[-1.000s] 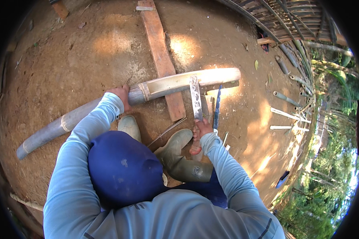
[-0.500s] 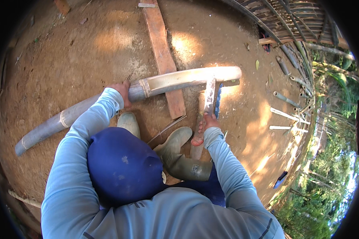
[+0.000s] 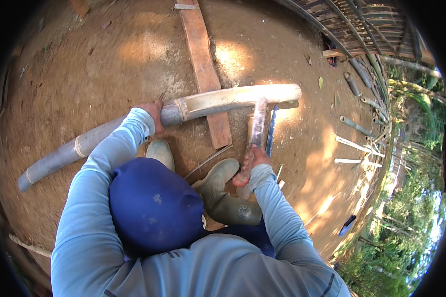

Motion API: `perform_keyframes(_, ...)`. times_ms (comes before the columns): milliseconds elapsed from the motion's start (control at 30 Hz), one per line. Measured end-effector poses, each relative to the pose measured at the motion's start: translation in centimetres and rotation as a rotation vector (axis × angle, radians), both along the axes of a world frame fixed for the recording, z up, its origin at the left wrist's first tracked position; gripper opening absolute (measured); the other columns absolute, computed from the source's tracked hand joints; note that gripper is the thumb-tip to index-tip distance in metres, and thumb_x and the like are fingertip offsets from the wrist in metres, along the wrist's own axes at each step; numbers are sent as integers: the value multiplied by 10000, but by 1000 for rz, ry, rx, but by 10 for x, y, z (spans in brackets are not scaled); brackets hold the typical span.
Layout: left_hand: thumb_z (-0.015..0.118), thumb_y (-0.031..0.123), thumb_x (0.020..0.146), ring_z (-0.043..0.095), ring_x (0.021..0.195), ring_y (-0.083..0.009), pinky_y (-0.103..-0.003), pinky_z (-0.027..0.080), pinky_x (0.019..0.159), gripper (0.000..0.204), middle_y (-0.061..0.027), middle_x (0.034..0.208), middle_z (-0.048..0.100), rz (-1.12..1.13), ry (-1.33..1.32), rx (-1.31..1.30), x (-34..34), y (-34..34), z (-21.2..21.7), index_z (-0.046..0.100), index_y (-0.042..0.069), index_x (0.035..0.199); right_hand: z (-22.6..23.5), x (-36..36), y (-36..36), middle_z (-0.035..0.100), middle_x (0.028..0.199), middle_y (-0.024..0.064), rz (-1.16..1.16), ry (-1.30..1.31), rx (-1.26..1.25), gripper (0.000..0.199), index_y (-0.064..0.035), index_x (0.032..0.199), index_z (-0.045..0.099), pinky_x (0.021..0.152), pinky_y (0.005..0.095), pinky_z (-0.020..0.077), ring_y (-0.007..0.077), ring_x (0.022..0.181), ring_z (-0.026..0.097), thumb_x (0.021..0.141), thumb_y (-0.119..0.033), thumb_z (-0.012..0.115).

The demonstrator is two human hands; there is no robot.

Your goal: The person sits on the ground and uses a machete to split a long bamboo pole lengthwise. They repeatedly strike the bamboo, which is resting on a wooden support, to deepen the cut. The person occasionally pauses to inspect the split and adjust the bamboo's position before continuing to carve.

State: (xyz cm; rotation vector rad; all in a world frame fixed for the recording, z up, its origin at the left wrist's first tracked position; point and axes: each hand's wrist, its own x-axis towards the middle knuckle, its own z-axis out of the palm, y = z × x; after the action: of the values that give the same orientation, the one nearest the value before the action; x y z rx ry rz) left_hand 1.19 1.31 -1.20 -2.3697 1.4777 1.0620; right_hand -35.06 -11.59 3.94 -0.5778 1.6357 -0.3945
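So the bamboo pole (image 3: pixel 173 114) is lying crossways in front of the person's boots (image 3: pixel 220 173), over a wooden plank (image 3: pixel 198 52) on the dirt floor, and I reckon that plank props the pale, opened-up stretch off the ground so a blade won't hit soil. Left hand (image 3: pixel 152 115) is wrapped over the pole just short of that opened part, fingertips hard to make out; my guess is it's there to stop the thing rolling, well clear of the steel. Right hand (image 3: pixel 255 159) is fisted round the handle of a big knife (image 3: pixel 258 121), its blade pointing away from the body and meeting the pole near the right end, though it's too blurry to tell if they touch. Blue saw (image 3: pixel 271 131) sits just beside it, seemingly parked within easy reach.
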Motion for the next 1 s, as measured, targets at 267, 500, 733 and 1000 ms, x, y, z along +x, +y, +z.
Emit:
perform_keyframes(267, 802, 401, 656, 698, 1042, -399, -467, 560, 915, 786, -242, 1110, 710, -2, -9, -4, 2, -1, -2, 524, 27, 1289, -5, 6, 16, 541, 672, 55, 123, -3, -15, 209, -147, 1102, 503, 409, 387, 429, 195, 447, 486, 980, -292, 592)
perform_keyframes(500, 802, 381, 684, 685, 1089, -380, -459, 557, 942, 725, -238, 1168, 687, -3, 4, 13, 0, -3, 10, 550, 21, 1261, 4, 14, 35, 534, 670, 60, 416, 6, 57, 213, -143, 1098, 489, 406, 369, 433, 190, 456, 504, 983, -290, 592)
perform_keyframes(733, 814, 383, 646, 693, 1065, -395, -469, 562, 914, 761, -229, 1157, 699, 7, 9, -11, 2, -2, 0, 542, 17, 1256, -2, 14, 43, 537, 677, 63, 444, 65, -2, 220, -130, 1116, 486, 414, 376, 433, 188, 468, 513, 994, -277, 595)
perform_keyframes(1000, 830, 382, 623, 688, 1068, -397, -464, 557, 920, 791, -243, 1169, 689, -1, 18, -18, 4, -2, -7, 548, 5, 1259, 1, 21, 55, 539, 678, 62, 405, 3, -2, 168, -140, 1088, 487, 413, 368, 434, 186, 470, 518, 1004, -256, 574)
